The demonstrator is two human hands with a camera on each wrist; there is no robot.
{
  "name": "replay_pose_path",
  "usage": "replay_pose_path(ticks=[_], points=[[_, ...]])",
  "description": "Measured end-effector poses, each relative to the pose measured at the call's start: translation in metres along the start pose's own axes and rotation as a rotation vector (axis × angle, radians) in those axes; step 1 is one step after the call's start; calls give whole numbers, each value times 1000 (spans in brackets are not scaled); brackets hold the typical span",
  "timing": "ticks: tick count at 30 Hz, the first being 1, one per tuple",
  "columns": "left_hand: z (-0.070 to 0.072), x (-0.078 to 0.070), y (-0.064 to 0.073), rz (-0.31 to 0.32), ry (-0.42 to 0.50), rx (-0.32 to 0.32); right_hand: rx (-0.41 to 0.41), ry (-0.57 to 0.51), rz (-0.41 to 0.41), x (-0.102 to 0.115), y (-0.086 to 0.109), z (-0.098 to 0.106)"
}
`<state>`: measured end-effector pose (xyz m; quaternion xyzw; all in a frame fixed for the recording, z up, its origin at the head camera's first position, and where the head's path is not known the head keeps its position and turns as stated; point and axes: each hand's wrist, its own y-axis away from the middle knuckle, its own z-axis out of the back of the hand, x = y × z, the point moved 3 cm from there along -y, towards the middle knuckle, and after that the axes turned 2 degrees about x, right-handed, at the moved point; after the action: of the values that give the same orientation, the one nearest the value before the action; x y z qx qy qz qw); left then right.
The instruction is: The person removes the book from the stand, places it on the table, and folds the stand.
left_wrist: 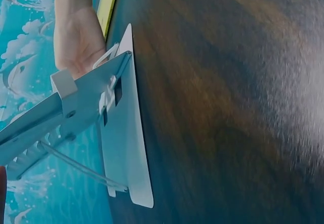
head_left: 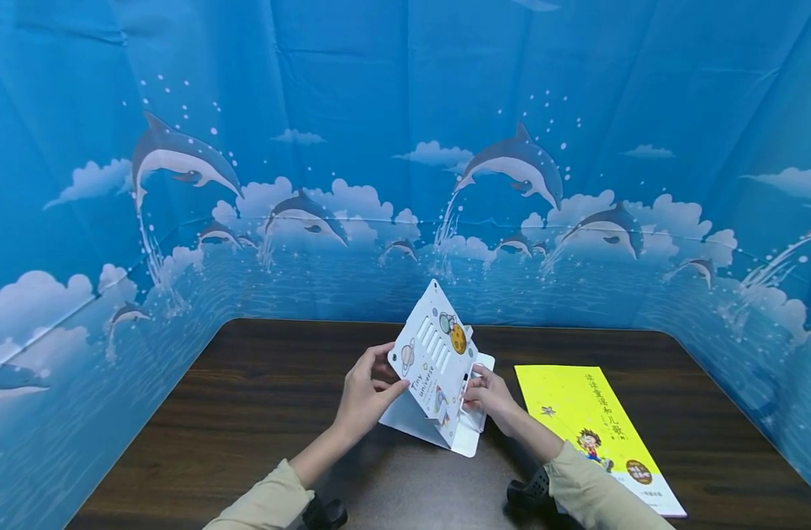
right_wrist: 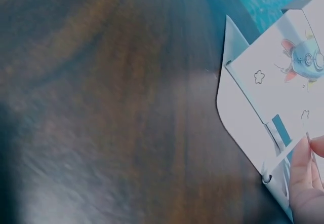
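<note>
A white metal book stand point(head_left: 438, 361) with planet drawings and the words "Tiny universe" stands on the table, its panel tilted above a flat base point(head_left: 412, 421). My left hand point(head_left: 366, 394) grips the panel's left edge, thumb in front and fingers behind. At the stand's lower right, my right hand point(head_left: 494, 400) pinches a thin white part, seen between finger and thumb in the right wrist view. The left wrist view shows the back of the stand point(left_wrist: 86, 100), with a wire support point(left_wrist: 83, 165) running from panel to base.
A yellow book point(head_left: 578, 412) with a cartoon child on its cover lies right of the stand, partly beneath my right forearm. The dark wood table point(head_left: 246, 412) meets a blue dolphin-print curtain point(head_left: 379, 147) at the back and sides.
</note>
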<state>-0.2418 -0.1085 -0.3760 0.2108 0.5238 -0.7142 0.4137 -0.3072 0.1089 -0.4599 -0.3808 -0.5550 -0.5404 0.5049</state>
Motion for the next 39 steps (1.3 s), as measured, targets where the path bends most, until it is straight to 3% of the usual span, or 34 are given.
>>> replay_pose_path(ticks=[6,15,28,39], points=[[-7,-3,5,-50,-2,-24,44,49,-9,1,-4,6],[-19,-10,13,-64,15,-64,76,95,-49,4,-12,15],[-26,-16,14,-30,60,-72,83,130,-32,3,-16,17],[-28,-21,13,-39,65,-78,65,150,-12,2,-13,16]])
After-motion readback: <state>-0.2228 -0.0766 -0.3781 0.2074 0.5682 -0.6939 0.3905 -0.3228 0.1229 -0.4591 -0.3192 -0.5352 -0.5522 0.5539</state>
